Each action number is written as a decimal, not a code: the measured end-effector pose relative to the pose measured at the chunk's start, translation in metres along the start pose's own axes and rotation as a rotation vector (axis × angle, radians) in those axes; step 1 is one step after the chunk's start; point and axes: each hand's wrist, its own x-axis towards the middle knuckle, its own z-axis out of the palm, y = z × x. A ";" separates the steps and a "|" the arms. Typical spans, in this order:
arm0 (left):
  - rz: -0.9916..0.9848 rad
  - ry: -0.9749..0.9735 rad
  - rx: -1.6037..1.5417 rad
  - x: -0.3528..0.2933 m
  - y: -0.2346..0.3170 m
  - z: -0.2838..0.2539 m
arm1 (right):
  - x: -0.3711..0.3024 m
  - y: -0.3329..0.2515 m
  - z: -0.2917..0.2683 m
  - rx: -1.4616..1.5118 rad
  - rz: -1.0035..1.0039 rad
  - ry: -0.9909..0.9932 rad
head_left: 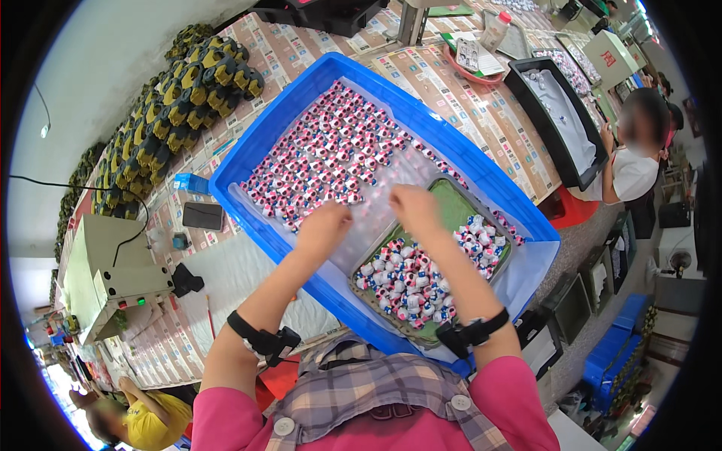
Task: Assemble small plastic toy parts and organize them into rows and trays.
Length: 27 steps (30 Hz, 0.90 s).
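Grip of left hand (325, 228), right hand (417, 212): fingers curled, cannot tell if pinching; both angled inward above blue tray (383, 90).

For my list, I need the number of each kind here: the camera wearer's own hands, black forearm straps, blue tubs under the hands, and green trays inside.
Hands: 2 (left hand, right hand)
Black forearm straps: 2
Blue tub: 1
Green tray: 1
Total: 6
The small pink-and-white pieces are too many to count.
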 end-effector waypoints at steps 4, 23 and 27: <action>0.425 -0.081 0.032 -0.002 0.037 0.049 | -0.025 0.031 -0.012 -0.154 -0.003 -0.329; 0.571 -0.096 0.100 0.013 0.050 0.070 | -0.036 0.034 -0.017 -0.007 -0.122 -0.167; 0.238 -0.210 -0.558 0.012 0.038 0.036 | -0.027 0.029 -0.034 0.085 -0.007 -0.033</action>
